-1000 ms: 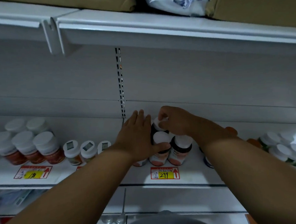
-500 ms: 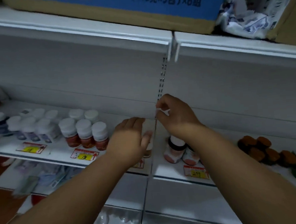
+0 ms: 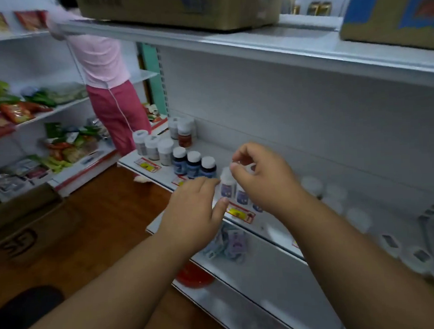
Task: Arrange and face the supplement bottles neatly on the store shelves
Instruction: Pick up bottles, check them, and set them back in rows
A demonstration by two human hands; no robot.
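My right hand (image 3: pixel 262 176) hovers over the shelf (image 3: pixel 273 227) with its fingers curled, thumb and forefinger pinched close together just above a white bottle (image 3: pixel 227 182); whether they grip anything I cannot tell, as that spot is blurred. My left hand (image 3: pixel 196 211) sits lower and to the left with its fingers loosely bent and its thumb stuck out toward the same bottle, near it but not plainly touching. The two hands are apart, with the bottle between them.

The white bottle stands upright at the front of the shelf, and a second one like it (image 3: pixel 242 196) stands just beside it, partly hidden behind my right wrist. A yellow price tag (image 3: pixel 240 213) is on the shelf edge below them. To the left stand three dark bottles (image 3: pixel 193 164) with white caps in a row, then three pale bottles (image 3: pixel 152 148), and behind those a brown bottle (image 3: pixel 185 135). To the right, blurred white caps (image 3: pixel 334 192) run along the shelf.

On the shelf below lie blister packs (image 3: pixel 228 242). Cardboard boxes (image 3: pixel 181 9) rest on the top shelf. Farther left, a person in pink (image 3: pixel 106 77) stands at shelves of snack packets (image 3: pixel 17 110), and an open carton (image 3: pixel 26 221) sits on the wooden floor (image 3: pixel 105 222).
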